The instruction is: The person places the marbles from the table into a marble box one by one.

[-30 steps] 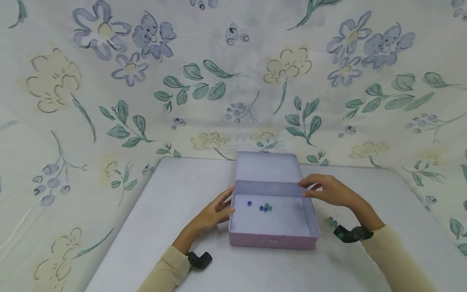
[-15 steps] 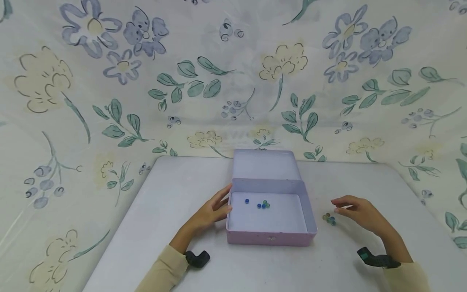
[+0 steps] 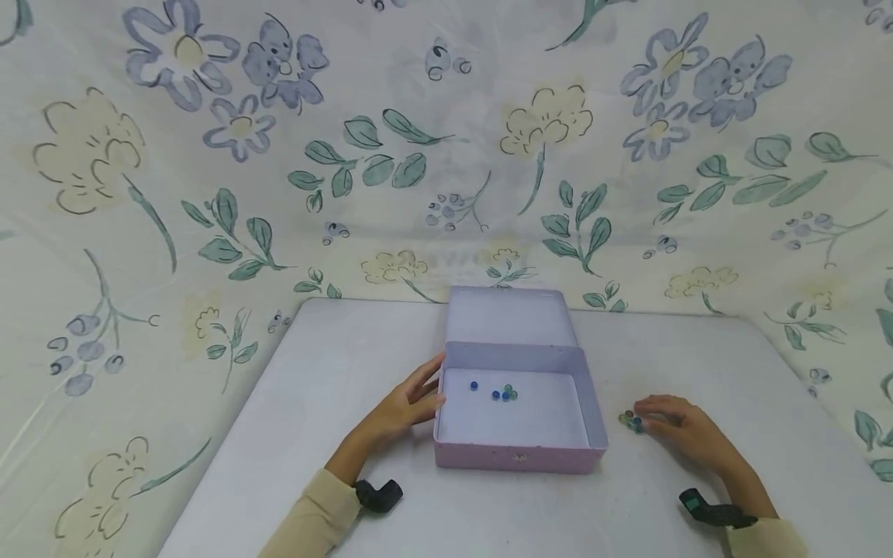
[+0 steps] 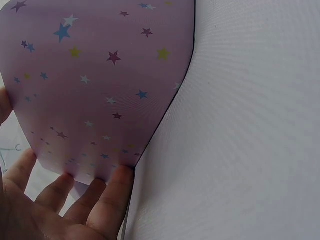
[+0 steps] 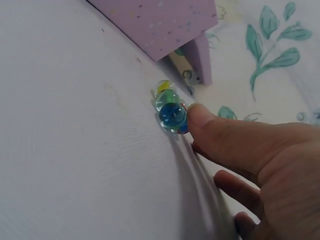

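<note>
A pink box (image 3: 519, 459) with a lilac inside stands with its lid (image 3: 512, 318) raised; several blue and green marbles (image 3: 505, 395) lie in it. With fingers spread, the left hand (image 3: 401, 407) rests against the box's left side; in the left wrist view its fingertips touch the star-printed wall (image 4: 95, 100). Right of the box, the right hand (image 3: 687, 434) is at a small cluster of glass marbles (image 3: 631, 421), its thumb and finger slightly apart. In the right wrist view the thumb (image 5: 202, 117) meets the blue marble (image 5: 172, 114); the fingers' far side is hidden.
The box stands on a white table (image 3: 335, 349). Behind the table hangs a flower-printed cloth (image 3: 446, 194). Each wrist wears a black device, one on the left (image 3: 379, 496) and one on the right (image 3: 711, 510).
From above the box's right rim, the right hand has moved right and down to the loose marbles. The left hand stays against the box.
</note>
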Demonstrator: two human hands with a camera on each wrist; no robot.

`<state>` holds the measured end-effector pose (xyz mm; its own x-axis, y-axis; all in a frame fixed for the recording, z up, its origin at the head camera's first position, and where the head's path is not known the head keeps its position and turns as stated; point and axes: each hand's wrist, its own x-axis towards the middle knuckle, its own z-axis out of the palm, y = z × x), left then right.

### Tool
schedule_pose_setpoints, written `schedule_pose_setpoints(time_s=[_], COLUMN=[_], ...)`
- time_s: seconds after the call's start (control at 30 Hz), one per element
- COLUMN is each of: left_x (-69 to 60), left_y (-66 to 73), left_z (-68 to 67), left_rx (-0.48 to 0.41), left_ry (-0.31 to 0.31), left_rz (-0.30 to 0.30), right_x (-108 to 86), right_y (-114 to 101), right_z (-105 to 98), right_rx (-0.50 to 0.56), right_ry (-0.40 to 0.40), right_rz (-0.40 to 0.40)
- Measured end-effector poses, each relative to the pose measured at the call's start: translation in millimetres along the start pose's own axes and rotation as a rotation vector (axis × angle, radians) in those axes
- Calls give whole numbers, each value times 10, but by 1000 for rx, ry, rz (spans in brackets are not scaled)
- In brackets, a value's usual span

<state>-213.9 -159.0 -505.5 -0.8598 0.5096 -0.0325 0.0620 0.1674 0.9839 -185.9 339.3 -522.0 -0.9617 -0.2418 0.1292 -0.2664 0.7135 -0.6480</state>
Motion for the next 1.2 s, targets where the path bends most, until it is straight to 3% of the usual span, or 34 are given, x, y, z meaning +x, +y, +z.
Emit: schedule_pose_setpoints(time_s=[0.47,0.73,0.97,1.2], left_x=[7,13,6,-16], left_y=[-27,-20,-6,1], left_z=[-11,8,14,14], left_rx=[0,-3,-1,-7], left_ry=[8,0,2,5], left_rz=[-16,-8,-2,-3], right_x=[15,-10,-3,74], right_y=[35,21,-59,-214], right_z=[84,49,-45,-80], right_rx=[14,-13,134,379], right_ry=[38,94,137,101], right_rz=[-20,46,97,5])
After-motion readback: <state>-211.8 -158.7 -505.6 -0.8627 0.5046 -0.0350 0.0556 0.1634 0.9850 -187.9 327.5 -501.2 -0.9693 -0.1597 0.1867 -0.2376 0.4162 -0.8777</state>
